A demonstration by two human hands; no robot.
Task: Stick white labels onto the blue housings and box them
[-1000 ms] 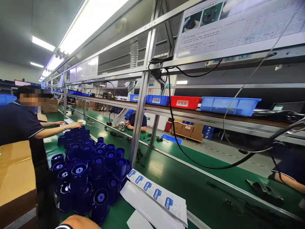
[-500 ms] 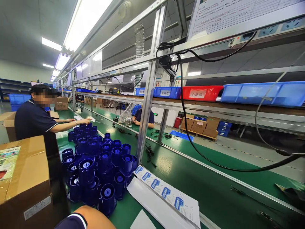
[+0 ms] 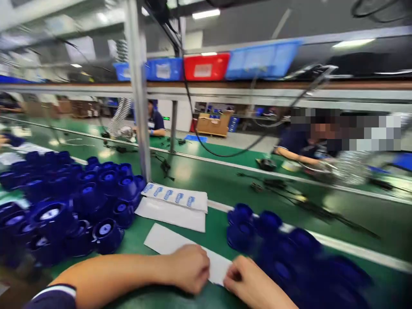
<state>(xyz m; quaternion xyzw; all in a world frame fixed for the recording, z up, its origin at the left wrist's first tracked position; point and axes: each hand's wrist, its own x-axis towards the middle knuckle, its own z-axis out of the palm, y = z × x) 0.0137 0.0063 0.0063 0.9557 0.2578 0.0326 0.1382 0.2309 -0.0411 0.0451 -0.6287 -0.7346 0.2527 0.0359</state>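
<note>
A white paper strip (image 3: 165,238) lies slantwise on the green bench in front of me. My left hand (image 3: 191,268) rests over its middle with the fingers curled closed; whatever they hold is hidden. At the strip's right end my right hand (image 3: 246,279) is closed in a pinch, its fingertips on the paper. Just beyond lies a sheet of blue-and-white labels (image 3: 174,197) on white backing. Many dark blue round plastic housings (image 3: 106,231) crowd the bench to the left. More blue housings (image 3: 283,253), blurred, stand at the right, close to my right hand.
A metal post (image 3: 138,98) rises behind the labels and carries a shelf with blue bins and a red bin (image 3: 206,65). A black cable (image 3: 225,153) hangs in a loop below. Dark cords (image 3: 280,184) lie across the bench. Co-workers sit on the far side.
My view has swung right and down. Both hands and the whole white strip have come into sight, as have the right-hand housings. The co-worker at the left has mostly left the picture.
</note>
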